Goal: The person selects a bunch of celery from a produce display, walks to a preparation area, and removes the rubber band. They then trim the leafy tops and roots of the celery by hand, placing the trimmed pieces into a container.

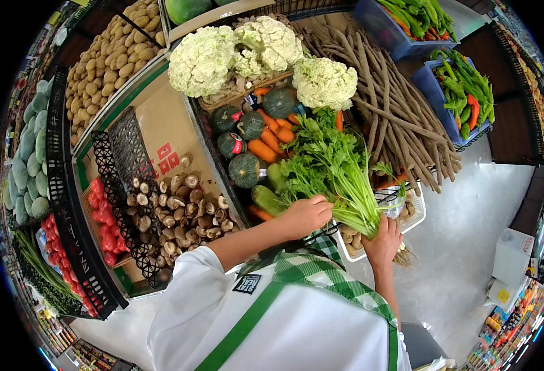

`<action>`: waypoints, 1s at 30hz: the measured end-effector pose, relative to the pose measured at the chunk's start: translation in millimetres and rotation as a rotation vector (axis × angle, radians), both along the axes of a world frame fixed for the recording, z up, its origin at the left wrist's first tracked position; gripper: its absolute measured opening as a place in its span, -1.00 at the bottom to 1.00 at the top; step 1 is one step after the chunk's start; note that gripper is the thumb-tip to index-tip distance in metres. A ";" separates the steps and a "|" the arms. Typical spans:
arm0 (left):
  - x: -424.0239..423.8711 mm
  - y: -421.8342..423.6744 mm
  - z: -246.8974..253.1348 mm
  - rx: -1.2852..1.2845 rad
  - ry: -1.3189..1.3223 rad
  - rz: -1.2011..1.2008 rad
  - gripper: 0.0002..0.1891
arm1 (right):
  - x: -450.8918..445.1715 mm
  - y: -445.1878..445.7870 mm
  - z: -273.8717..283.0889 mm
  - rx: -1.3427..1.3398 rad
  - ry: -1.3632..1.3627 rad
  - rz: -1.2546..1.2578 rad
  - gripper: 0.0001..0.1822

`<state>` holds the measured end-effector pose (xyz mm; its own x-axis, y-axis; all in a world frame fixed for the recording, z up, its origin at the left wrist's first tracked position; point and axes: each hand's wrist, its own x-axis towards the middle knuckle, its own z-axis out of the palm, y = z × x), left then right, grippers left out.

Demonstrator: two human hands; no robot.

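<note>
A bunch of leafy celery [346,181] lies slanted across the produce before me, roots toward my body at the lower right. My right hand [383,239] grips its pale stalks just above the roots. Beside the lower leaves is my left hand [307,215], fingers curled at the edge of the bunch; whether it pinches a stem is hidden. Under and left of the leaves sit a green squash [266,199], carrots [262,150] and dark green pumpkins [244,170]. Three cauliflower heads [202,60] rest behind them.
Long brown roots [388,102] are piled to the right, some jutting past the stand. Blue bins of peppers [467,92] stand beyond. A white basket [418,215] is close by my right hand. Mushrooms [179,208], tomatoes [107,222] and potatoes [114,60] fill the left side.
</note>
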<state>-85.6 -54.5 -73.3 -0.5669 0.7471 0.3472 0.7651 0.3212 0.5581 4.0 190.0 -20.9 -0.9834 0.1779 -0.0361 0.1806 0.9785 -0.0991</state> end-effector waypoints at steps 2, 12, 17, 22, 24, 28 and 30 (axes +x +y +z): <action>7.3 -2.2 -2.3 0.003 -0.002 0.045 -0.85 | 0.9 0.5 -2.1 -0.005 -0.009 -0.008 -0.26; 12.2 5.4 -2.9 0.279 -0.469 0.372 -0.80 | -0.3 -1.5 -3.5 -0.019 -0.004 -0.022 -0.21; -22.0 15.1 1.7 0.093 -0.670 0.415 -0.79 | 0.3 -1.3 -2.5 -0.006 -0.002 -0.014 -0.23; -50.8 22.6 1.1 -0.047 -0.567 0.316 -0.69 | 1.0 -1.0 -7.5 -0.014 0.005 -0.020 -0.25; -58.1 24.9 3.0 -0.169 -0.440 0.243 -0.70 | 1.3 -0.6 -8.0 -0.013 0.009 -0.015 -0.25; -63.3 26.3 6.2 -0.213 -0.231 0.132 -0.80 | 0.9 -1.2 -5.6 -0.022 -0.004 -0.020 -0.23; -66.3 24.8 4.0 -0.165 -0.116 0.071 -0.83 | 1.3 -1.1 -5.4 -0.023 -0.007 -0.025 -0.23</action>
